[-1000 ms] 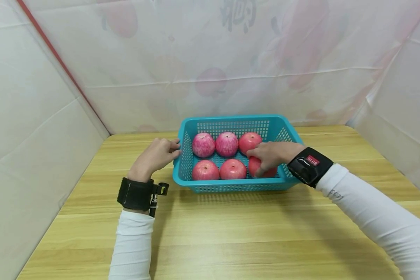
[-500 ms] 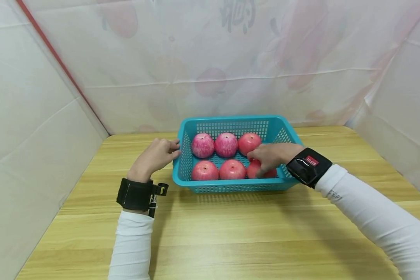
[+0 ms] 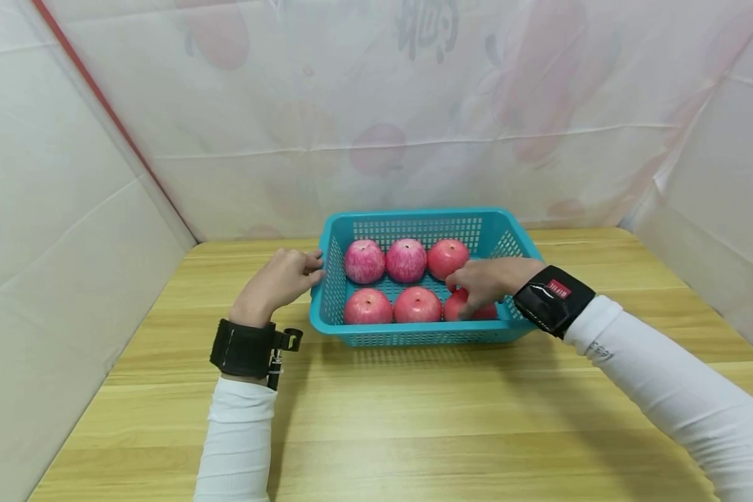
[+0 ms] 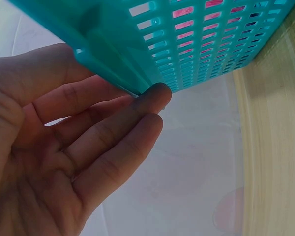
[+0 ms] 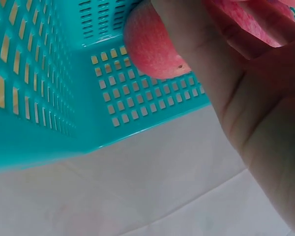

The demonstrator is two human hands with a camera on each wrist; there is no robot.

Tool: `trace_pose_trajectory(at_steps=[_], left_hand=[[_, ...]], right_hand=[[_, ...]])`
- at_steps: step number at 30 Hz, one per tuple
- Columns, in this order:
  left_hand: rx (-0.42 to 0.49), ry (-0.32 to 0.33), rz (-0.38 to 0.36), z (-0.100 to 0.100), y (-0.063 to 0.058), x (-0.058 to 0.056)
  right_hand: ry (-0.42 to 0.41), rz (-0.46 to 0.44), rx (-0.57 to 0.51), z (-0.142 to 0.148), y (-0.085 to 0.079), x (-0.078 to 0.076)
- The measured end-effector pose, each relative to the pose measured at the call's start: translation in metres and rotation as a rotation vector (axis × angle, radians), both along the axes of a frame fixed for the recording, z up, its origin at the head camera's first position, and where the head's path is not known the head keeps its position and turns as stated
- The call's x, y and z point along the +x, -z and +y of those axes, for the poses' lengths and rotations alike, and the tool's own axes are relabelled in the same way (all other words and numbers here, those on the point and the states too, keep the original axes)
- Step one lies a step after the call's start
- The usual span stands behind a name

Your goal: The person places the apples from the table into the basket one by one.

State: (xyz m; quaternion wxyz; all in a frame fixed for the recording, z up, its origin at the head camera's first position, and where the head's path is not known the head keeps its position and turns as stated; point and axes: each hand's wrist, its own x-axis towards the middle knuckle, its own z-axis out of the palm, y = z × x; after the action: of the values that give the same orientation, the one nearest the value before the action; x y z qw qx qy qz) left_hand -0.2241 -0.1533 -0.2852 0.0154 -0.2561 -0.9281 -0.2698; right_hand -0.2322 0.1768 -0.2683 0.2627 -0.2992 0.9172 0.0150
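Note:
A turquoise plastic basket [image 3: 414,329] holds several red and pink apples in two rows. My left hand [image 3: 282,279] is at the basket's left end. In the left wrist view its bent fingers [image 4: 120,169] lie about the rim and hold it lightly. My right hand [image 3: 486,277] reaches into the basket's right side and grips the front right apple [image 3: 477,311] from above, partly covering it. Beside it sits the front middle apple [image 3: 417,305]; behind it is the back right apple [image 3: 448,259]. The right wrist view shows an apple [image 5: 152,44] next to the hand.
The basket stands on a wooden table [image 3: 408,418] near a pale printed backdrop [image 3: 276,125]. Pale sheets also hang at the left [image 3: 56,209] and right [image 3: 728,209]. The basket's front wall rises between the front row and the table's near part.
My right hand's fingers have shifted slightly on the front right apple, which stays in the basket. The left hand keeps its place at the rim.

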Motion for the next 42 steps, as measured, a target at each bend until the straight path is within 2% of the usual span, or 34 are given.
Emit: trace_pose_trajectory(at_steps=[11,25,33,42], left_hand=[[-0.001,0.0,-0.007,0.0,-0.001,-0.001],[0.002,0.001,-0.009,0.0,0.001,-0.001],[0.0,0.006,-0.008,0.001,0.001,-0.001],[0.001,0.001,-0.012,0.0,0.0,0.0]], right_hand=[[0.019,0.017,0.024,0.001,-0.002,0.001],[-0.007,0.04,0.028,0.001,-0.001,0.001],[0.015,0.127,-0.075,0.016,-0.014,0.001],[0.001,0.146,-0.1,0.032,-0.017,-0.003]])
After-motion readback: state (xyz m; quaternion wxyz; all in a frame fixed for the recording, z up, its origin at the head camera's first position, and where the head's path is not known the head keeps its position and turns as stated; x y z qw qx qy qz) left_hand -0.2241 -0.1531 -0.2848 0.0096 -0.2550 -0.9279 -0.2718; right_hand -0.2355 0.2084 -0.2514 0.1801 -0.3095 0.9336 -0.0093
